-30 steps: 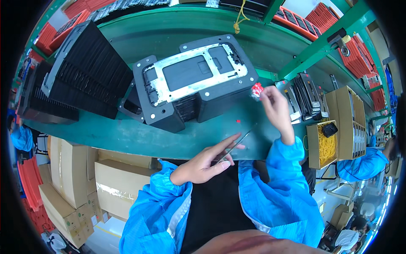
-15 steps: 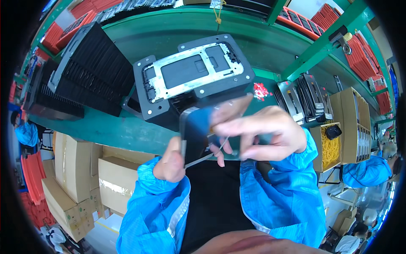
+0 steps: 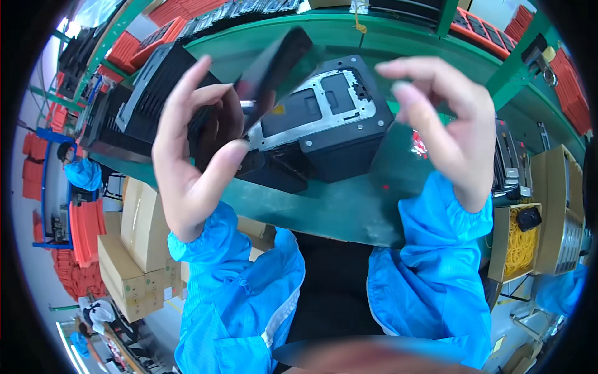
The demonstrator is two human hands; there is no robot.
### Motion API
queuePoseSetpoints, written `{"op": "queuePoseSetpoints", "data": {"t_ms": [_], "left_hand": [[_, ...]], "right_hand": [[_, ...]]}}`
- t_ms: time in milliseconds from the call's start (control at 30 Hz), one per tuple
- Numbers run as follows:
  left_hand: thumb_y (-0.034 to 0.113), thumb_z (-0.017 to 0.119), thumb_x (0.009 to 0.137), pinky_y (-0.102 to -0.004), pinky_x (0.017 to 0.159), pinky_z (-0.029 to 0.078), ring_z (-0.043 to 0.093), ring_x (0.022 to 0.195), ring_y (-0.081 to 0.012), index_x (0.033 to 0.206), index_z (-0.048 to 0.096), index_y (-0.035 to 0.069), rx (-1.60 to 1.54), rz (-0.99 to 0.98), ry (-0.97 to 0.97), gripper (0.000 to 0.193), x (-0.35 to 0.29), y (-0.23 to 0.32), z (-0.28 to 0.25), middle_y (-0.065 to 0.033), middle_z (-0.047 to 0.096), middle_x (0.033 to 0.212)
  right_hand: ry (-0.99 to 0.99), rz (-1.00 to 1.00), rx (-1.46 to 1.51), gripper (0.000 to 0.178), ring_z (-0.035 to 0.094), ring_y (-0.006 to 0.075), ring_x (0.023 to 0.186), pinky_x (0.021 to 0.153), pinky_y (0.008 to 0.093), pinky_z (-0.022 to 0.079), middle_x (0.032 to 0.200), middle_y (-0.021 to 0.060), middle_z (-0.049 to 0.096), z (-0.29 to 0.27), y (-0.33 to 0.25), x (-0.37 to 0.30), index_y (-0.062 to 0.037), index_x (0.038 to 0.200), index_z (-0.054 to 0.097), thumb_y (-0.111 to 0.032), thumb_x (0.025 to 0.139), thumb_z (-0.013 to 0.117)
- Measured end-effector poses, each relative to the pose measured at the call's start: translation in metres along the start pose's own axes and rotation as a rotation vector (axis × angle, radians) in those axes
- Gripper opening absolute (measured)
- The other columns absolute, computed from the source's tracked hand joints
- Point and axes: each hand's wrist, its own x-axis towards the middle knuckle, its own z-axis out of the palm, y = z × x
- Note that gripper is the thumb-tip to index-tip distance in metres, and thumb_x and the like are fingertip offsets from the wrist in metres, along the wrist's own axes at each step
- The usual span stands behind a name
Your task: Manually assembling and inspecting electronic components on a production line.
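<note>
My left hand [image 3: 193,156] is raised close to the camera and grips a thin dark flat panel [image 3: 274,65] by its lower end, tilted up to the right. A small metal tip, perhaps tweezers [image 3: 246,105], shows between its fingers. My right hand [image 3: 448,124] is up at the right, thumb and forefinger pinched on the edge of a clear tinted film [image 3: 398,162] that hangs between the hands. Behind them a black fixture with a silver metal frame [image 3: 324,118] sits on the green bench [image 3: 324,209].
Stacks of black trays [image 3: 149,93] stand at the bench's left, and red trays [image 3: 124,47] line the back. Cardboard boxes [image 3: 140,237] sit below left. A box of yellow bands [image 3: 517,246] is at the right. Another person in blue [image 3: 81,173] works far left.
Both hands have risen toward the camera with the dark panel. My right hand has drawn away to the right, pulling the clear film off the panel.
</note>
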Motion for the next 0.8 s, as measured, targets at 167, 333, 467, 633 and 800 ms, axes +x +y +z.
{"op": "queuePoseSetpoints", "data": {"t_ms": [167, 333, 467, 633, 800], "left_hand": [[0.033, 0.088, 0.077, -0.0371, 0.094, 0.051, 0.066, 0.103, -0.0261, 0.147, 0.053, 0.005, 0.332, 0.033, -0.198, 0.084, 0.015, -0.018, 0.015, -0.0146, 0.068, 0.119], [0.036, 0.087, 0.079, -0.0371, 0.093, 0.052, 0.065, 0.107, -0.0272, 0.148, 0.052, 0.006, 0.457, 0.057, -0.269, 0.083, 0.031, -0.013, 0.033, -0.0148, 0.068, 0.118], [0.027, 0.082, 0.082, -0.0358, 0.104, 0.048, 0.065, 0.115, -0.024, 0.152, 0.048, 0.006, 0.474, 0.068, -0.326, 0.08, 0.036, -0.014, 0.038, -0.0134, 0.068, 0.122], [0.028, 0.087, 0.076, -0.0366, 0.104, 0.048, 0.065, 0.116, -0.0248, 0.152, 0.048, 0.006, 0.461, 0.127, -0.328, 0.088, 0.032, -0.009, 0.037, -0.0138, 0.069, 0.122], [0.029, 0.089, 0.071, -0.0367, 0.105, 0.047, 0.065, 0.116, -0.0248, 0.152, 0.047, 0.004, 0.462, 0.155, -0.298, 0.095, 0.027, -0.013, 0.034, -0.0141, 0.069, 0.122]], "right_hand": [[0.142, 0.147, -0.076, 0.022, 0.062, 0.0094, 0.067, 0.06, 0.0261, 0.047, 0.078, 0.0066, 0.069, 0.0, 0.03, 0.005, 0.001, 0.111, 0.072, -0.017, 0.1, 0.066], [0.038, 0.247, 0.001, 0.034, 0.067, 0.0135, 0.081, 0.069, 0.0264, 0.051, 0.093, 0.009, 0.071, 0.004, 0.036, 0.005, -0.0009, 0.126, 0.07, -0.026, 0.106, 0.059], [-0.038, 0.434, 0.066, 0.041, 0.065, 0.0141, 0.087, 0.074, 0.0277, 0.052, 0.098, 0.0088, 0.07, 0.009, 0.039, 0.01, -0.0002, 0.134, 0.066, -0.03, 0.107, 0.057], [-0.229, 0.402, 0.125, 0.048, 0.064, 0.0135, 0.094, 0.08, 0.0276, 0.051, 0.109, 0.0096, 0.07, 0.013, 0.057, 0.011, 0.0023, 0.141, 0.058, -0.032, 0.107, 0.058], [-0.214, 0.377, 0.11, 0.06, 0.062, 0.0219, 0.107, 0.092, 0.0314, 0.05, 0.121, 0.0167, 0.067, 0.026, 0.067, 0.003, 0.0052, 0.147, 0.049, -0.037, 0.105, 0.058]]}}
